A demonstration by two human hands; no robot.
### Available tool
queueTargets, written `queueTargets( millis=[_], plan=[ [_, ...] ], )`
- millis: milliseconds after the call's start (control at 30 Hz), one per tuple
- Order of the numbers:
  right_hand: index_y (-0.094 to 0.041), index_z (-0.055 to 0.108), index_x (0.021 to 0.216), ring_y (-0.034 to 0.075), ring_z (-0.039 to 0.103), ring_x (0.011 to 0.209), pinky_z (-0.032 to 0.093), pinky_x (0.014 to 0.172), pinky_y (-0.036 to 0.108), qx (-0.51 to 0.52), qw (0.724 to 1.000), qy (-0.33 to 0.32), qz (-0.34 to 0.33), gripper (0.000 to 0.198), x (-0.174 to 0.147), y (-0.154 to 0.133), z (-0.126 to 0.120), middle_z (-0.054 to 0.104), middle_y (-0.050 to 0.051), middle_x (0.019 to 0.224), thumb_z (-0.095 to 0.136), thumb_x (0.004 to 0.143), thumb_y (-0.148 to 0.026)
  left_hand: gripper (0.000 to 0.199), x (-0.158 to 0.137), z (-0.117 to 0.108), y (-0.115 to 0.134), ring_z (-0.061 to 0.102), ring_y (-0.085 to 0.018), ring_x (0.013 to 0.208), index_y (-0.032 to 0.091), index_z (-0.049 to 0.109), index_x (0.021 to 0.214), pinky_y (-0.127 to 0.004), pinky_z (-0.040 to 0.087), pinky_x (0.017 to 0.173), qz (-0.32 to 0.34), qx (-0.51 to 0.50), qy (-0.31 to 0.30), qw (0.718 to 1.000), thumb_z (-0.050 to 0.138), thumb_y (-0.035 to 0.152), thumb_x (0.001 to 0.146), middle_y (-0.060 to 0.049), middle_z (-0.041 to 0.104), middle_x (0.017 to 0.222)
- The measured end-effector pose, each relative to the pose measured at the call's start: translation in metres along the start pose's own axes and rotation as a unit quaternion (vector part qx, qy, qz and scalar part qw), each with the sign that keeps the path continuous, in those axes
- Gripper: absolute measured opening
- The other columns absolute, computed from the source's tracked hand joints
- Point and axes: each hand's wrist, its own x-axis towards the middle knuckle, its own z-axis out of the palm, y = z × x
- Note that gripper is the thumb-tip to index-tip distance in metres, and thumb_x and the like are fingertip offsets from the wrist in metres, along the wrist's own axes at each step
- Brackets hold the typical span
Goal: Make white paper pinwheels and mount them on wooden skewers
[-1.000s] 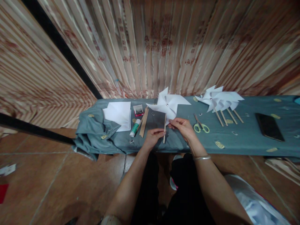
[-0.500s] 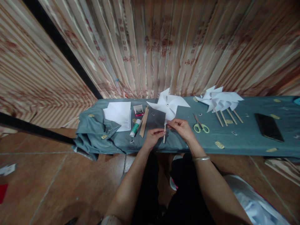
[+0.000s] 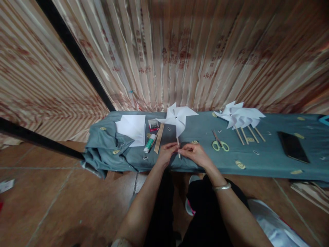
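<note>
A white paper pinwheel on a thin wooden stick stands in front of me, a small pin at its centre. Around the lower part of its stick, the fingers of my left hand are closed. My right hand pinches the same stick from the other side, fingertips close to those of the left. Left of the pinwheel lie loose wooden sticks, a green and white glue stick and a small red box of pins. Scissors with light green handles rest to the right.
Several finished pinwheels lie overlapping at the right back. A black phone is farther right. White paper sheets lie at the left on the grey-green cloth. A pleated curtain hangs behind.
My right hand has moved down the stick from just under the paper blades to beside my left hand. The pinwheel has shifted slightly left and its blades have turned a little.
</note>
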Motion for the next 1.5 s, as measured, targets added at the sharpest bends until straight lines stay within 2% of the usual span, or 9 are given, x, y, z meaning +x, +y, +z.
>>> queueTargets(
  millis=[133, 333, 600, 700, 800, 1000, 1133, 1300, 1500],
  plan=[
    [-0.018, 0.07, 0.068, 0.012, 0.054, 0.053, 0.04, 0.05, 0.024, -0.025, 1.0, -0.007, -0.005, 0.039, 0.0, 0.009, 0.011, 0.066, 0.001, 0.06, 0.071, 0.07, -0.057, 0.039, -0.002, 0.002, 0.003, 0.059, -0.012, 0.062, 0.015, 0.076, 0.069, -0.028, 0.045, 0.069, 0.0, -0.005, 0.005, 1.0, 0.091, 0.036, 0.039, -0.004, 0.072, 0.068],
    [-0.02, 0.068, 0.065, 0.012, 0.054, 0.051, 0.041, 0.05, 0.023, -0.013, 0.999, 0.031, -0.001, 0.037, 0.001, 0.013, 0.021, 0.066, 0.0, 0.058, 0.071, 0.069, -0.057, 0.044, -0.002, 0.004, 0.004, 0.06, -0.012, 0.063, 0.015, 0.075, 0.068, -0.027, 0.046, 0.068, 0.001, -0.018, 0.015, 1.0, 0.092, 0.039, 0.034, -0.004, 0.072, 0.069],
    [-0.02, 0.065, 0.059, 0.012, 0.053, 0.048, 0.04, 0.049, 0.024, 0.035, 0.996, 0.081, 0.03, 0.043, -0.003, 0.01, 0.012, 0.065, 0.001, 0.054, 0.072, 0.062, -0.062, 0.05, -0.004, 0.003, 0.004, 0.06, -0.011, 0.062, 0.012, 0.075, 0.07, -0.026, 0.048, 0.067, 0.006, -0.015, 0.0, 1.0, 0.085, 0.056, 0.049, -0.005, 0.07, 0.066],
    [-0.02, 0.066, 0.059, 0.012, 0.052, 0.048, 0.039, 0.049, 0.025, 0.038, 0.992, 0.119, 0.033, 0.044, -0.002, 0.005, -0.007, 0.065, 0.002, 0.054, 0.073, 0.059, -0.063, 0.052, -0.002, 0.003, 0.004, 0.058, -0.01, 0.059, 0.011, 0.075, 0.071, -0.025, 0.047, 0.064, 0.003, -0.004, -0.008, 1.0, 0.086, 0.056, 0.048, -0.006, 0.069, 0.066],
    [-0.02, 0.067, 0.059, 0.013, 0.051, 0.048, 0.04, 0.05, 0.026, 0.009, 0.986, 0.162, 0.023, 0.046, 0.002, -0.004, -0.039, 0.066, 0.003, 0.055, 0.072, 0.058, -0.065, 0.05, 0.0, 0.003, 0.002, 0.058, -0.01, 0.058, 0.011, 0.074, 0.069, -0.025, 0.047, 0.063, 0.005, 0.006, -0.004, 1.0, 0.086, 0.054, 0.047, -0.006, 0.07, 0.066],
    [-0.019, 0.066, 0.056, 0.013, 0.052, 0.047, 0.036, 0.049, 0.026, -0.172, 0.958, 0.226, 0.036, 0.051, 0.01, -0.012, -0.125, 0.065, 0.004, 0.052, 0.067, 0.062, -0.069, 0.051, 0.001, 0.002, 0.003, 0.059, -0.01, 0.058, 0.011, 0.074, 0.068, -0.025, 0.048, 0.062, 0.003, 0.014, -0.007, 1.0, 0.087, 0.055, 0.045, -0.006, 0.07, 0.065],
    [-0.018, 0.067, 0.057, 0.015, 0.055, 0.05, 0.037, 0.05, 0.027, -0.29, 0.921, 0.235, 0.11, 0.048, 0.006, 0.007, -0.173, 0.066, 0.004, 0.052, 0.063, 0.067, -0.065, 0.05, 0.001, 0.002, 0.003, 0.059, -0.011, 0.058, 0.012, 0.075, 0.067, -0.025, 0.048, 0.062, 0.001, 0.018, -0.004, 1.0, 0.088, 0.054, 0.042, -0.006, 0.071, 0.065],
    [-0.018, 0.067, 0.055, 0.017, 0.057, 0.049, 0.038, 0.051, 0.028, -0.345, 0.893, 0.22, 0.187, 0.039, -0.002, 0.036, -0.204, 0.066, 0.005, 0.052, 0.062, 0.072, -0.054, 0.046, 0.003, 0.001, 0.001, 0.059, -0.011, 0.059, 0.012, 0.075, 0.068, -0.025, 0.047, 0.063, -0.004, 0.024, -0.011, 1.0, 0.088, 0.05, 0.047, -0.005, 0.07, 0.065],
    [-0.02, 0.068, 0.056, 0.019, 0.061, 0.054, 0.039, 0.054, 0.029, -0.375, 0.88, 0.199, 0.213, 0.031, -0.001, 0.054, -0.218, 0.067, 0.004, 0.053, 0.062, 0.075, -0.043, 0.047, 0.004, 0.0, 0.0, 0.06, -0.011, 0.062, 0.013, 0.075, 0.067, -0.025, 0.047, 0.066, -0.005, 0.018, -0.01, 1.0, 0.089, 0.051, 0.043, -0.005, 0.071, 0.069]
  ],
)
